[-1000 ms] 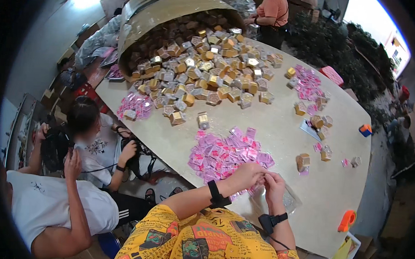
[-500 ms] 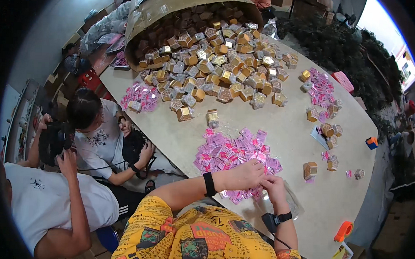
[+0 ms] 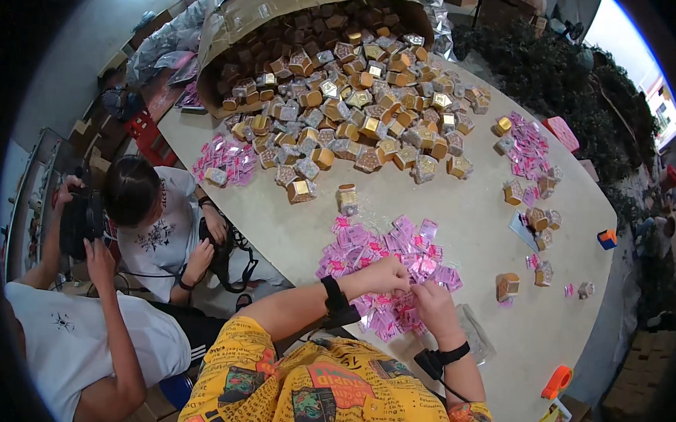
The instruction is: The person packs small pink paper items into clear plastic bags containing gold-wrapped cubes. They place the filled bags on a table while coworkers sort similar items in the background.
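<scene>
My left hand (image 3: 385,276) and my right hand (image 3: 434,306) meet fingertip to fingertip over a pile of small pink packets (image 3: 350,247). Both are closed in a pinch; whatever lies between the fingers is too small or hidden to make out. A clear plastic bag (image 3: 476,336) lies flat on the table beside my right wrist. Just beyond the pink pile stands a single small gold box (image 3: 347,199) in clear wrap.
Behind, many wrapped gold boxes (image 3: 371,126) spill from a tipped cardboard carton (image 3: 233,29) onto the pale table (image 3: 457,215). More pink packets (image 3: 530,151) and boxes sit at right. An orange tape dispenser (image 3: 557,382) lies near the right edge. Two people (image 3: 140,226) are at left.
My hands have shifted slightly up and to the left, still pinched together. At left, the seated person's hands have moved and the head has turned.
</scene>
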The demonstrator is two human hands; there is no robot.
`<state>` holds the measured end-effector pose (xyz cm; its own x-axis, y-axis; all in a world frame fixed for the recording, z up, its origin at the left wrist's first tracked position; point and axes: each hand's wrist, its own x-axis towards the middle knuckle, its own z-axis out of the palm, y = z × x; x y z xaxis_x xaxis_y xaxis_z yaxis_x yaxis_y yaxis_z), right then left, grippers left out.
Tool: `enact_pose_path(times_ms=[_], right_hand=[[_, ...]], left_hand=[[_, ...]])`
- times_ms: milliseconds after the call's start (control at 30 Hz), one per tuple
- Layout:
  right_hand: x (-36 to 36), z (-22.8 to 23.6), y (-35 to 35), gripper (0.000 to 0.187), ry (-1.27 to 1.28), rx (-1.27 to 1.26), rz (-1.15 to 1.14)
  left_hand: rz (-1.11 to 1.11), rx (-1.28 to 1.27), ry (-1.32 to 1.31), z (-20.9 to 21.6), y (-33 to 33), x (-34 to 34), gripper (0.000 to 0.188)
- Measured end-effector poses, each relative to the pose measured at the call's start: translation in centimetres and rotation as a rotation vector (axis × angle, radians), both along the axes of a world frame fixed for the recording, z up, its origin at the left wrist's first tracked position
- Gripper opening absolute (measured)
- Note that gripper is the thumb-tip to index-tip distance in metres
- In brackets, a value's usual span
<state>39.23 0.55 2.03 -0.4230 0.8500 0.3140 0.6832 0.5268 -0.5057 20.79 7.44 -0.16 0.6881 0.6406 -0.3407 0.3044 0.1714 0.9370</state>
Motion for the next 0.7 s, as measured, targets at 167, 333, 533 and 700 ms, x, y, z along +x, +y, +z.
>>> enact_pose_path(times_ms=[167, 333, 533, 700], right_hand=[[-0.7, -1.7, 0.8, 0.013, 0.025, 0.022, -0.047], [-0.4, -1.0, 0.8, 0.013, 0.084, -0.057, -0.164], [-0.6, -0.1, 0.1, 0.010, 0.072, -0.078, -0.168], [-0.8, -0.2, 0.1, 0.010, 0.136, -0.137, -0.180]], left_hand=[[-0.100, 0.388, 0.342, 0.7, 3.9, -1.5, 0.019], [0.296, 0.855, 1.020, -0.6, 12.1, -5.6, 0.040], [0.615, 0.521, 0.893, -6.0, 14.6, -8.6, 0.045], [0.805, 0.417, 0.555, -6.9, 14.3, -11.8, 0.041]])
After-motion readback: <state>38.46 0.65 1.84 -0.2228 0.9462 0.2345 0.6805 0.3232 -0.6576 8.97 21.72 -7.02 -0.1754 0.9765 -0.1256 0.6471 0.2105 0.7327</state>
